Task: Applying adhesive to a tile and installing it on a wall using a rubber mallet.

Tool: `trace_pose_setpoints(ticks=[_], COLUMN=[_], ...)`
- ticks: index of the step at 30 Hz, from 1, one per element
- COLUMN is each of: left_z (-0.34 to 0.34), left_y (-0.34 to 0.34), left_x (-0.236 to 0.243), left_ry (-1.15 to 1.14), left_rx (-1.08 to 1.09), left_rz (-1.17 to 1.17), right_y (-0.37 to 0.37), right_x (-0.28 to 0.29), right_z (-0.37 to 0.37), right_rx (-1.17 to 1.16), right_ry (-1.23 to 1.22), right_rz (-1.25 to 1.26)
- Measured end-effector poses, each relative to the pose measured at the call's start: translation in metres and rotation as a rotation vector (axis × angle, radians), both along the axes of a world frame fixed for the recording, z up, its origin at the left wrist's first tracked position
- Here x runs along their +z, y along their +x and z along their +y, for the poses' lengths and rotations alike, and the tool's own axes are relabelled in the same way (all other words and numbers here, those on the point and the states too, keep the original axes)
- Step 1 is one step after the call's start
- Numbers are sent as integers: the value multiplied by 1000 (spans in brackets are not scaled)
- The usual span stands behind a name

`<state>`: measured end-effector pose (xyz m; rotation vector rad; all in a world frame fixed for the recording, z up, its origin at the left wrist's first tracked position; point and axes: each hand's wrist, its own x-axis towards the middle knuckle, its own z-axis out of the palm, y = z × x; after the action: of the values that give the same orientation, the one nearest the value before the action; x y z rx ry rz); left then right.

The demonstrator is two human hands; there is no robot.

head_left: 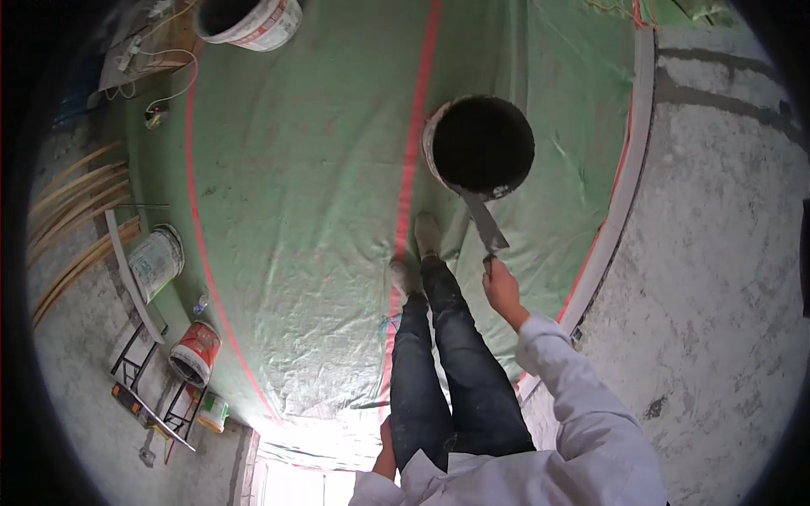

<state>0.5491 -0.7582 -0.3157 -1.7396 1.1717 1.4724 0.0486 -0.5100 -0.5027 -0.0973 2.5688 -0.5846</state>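
My right hand (pixel 501 289) is closed round the dark handle of a putty knife (pixel 487 224) with a grey blade. The blade slants away from my fist toward the near rim of a large bucket (pixel 429 145), and its far end overlaps or touches that rim. Inside, the bucket is very dark, so its contents cannot be made out. My left hand (pixel 386 454) hangs beside my left thigh, low in the picture. Its fingers are mostly hidden, and no object shows in it.
Green sheeting (pixel 295 194) with red lines covers the floor. A second bucket (pixel 268 25) stands far left. Wooden strips (pixel 80 211), a white bucket (pixel 157 263), a red bucket (pixel 199 347) and a folding stand (pixel 152 413) line the left wall. A bare concrete wall (pixel 700 253) rises right.
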Motion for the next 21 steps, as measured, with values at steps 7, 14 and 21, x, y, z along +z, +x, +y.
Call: trace_pose_setpoints(ticks=[7, 14, 21], left_z=[3, 18, -22], left_y=[-91, -78, -146], left_x=[-5, -7, -45], left_ry=[28, 64, -347], left_rx=[-367, -220, -530], left_rz=[-78, -89, 34], right_y=[-141, -53, -25], right_x=[-29, -50, 74], right_z=[9, 41, 60], right_rx=[-719, -619, -635], right_ry=[-556, -570, -418], right_rz=[-408, -485, -789])
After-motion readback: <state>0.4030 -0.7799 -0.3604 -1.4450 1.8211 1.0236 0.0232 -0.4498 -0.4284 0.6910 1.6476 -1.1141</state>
